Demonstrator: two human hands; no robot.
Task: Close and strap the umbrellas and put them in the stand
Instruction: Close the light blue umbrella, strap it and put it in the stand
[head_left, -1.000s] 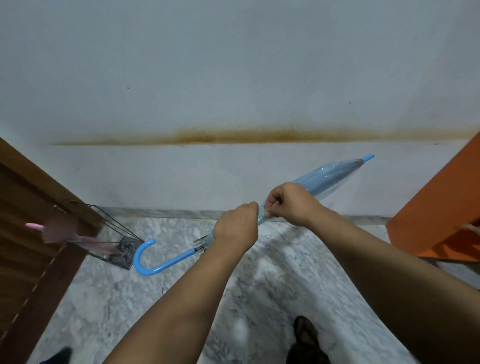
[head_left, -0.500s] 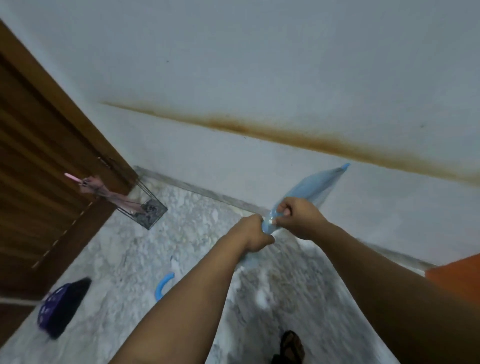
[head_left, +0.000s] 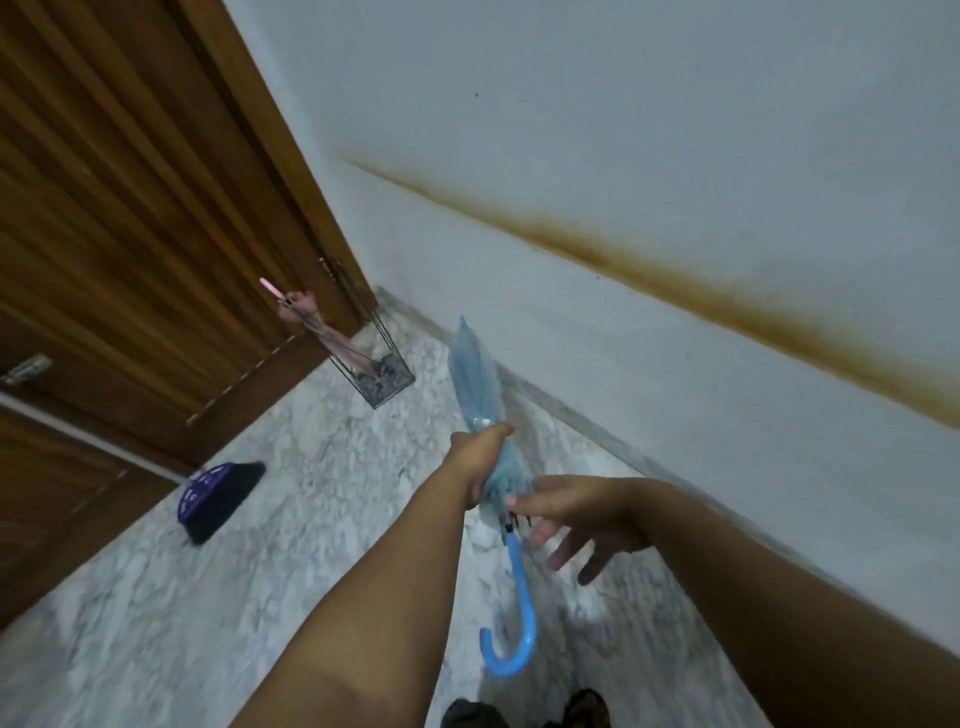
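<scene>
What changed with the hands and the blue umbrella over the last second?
The right hand let go of the blue umbrella and now hangs open beside its shaft. The left hand still grips the folded canopy and has swung the tip up toward the wire stand, handle hanging down. The pink umbrella stays in the stand; the purple umbrella still lies on the floor.

No words, brand names or numbers can be read anywhere. The purple umbrella (head_left: 221, 499) on the floor below the wooden door (head_left: 130, 234) bears pale marks, too blurred to make out.
</scene>
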